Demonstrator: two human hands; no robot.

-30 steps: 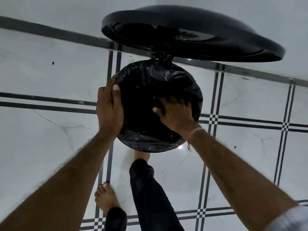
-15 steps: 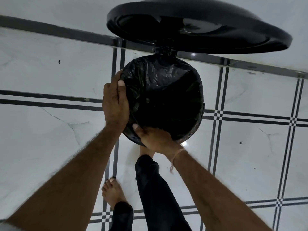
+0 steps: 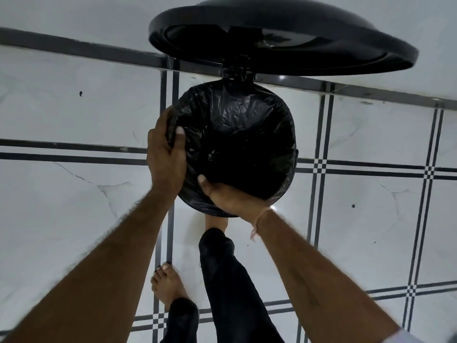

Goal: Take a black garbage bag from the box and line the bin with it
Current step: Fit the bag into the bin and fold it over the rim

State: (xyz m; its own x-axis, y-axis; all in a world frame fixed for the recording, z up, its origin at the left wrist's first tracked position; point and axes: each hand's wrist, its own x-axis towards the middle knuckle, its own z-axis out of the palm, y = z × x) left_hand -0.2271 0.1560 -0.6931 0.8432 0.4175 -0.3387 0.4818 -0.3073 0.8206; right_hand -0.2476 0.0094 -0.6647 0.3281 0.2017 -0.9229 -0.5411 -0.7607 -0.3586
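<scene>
A round black bin (image 3: 295,159) stands on the tiled floor, its lid (image 3: 284,43) tipped up and open behind it. A crinkled black garbage bag (image 3: 237,127) sits inside it and folds over the rim. My left hand (image 3: 165,154) grips the bag's edge over the bin's left rim, thumb inside. On the near rim my right hand (image 3: 230,196) holds the bag's edge, thumb inside and fingers hidden under the rim. The box is not in view.
The floor is white marble tile (image 3: 74,206) with dark double lines. A wall (image 3: 74,16) with a dark skirting runs behind the bin. My bare left foot (image 3: 168,283) and right leg in black trousers (image 3: 227,280) stand just in front of the bin.
My right hand came out of the bin's inside and moved to the near rim, where it now holds the bag's edge. My left hand closed tighter on the left rim.
</scene>
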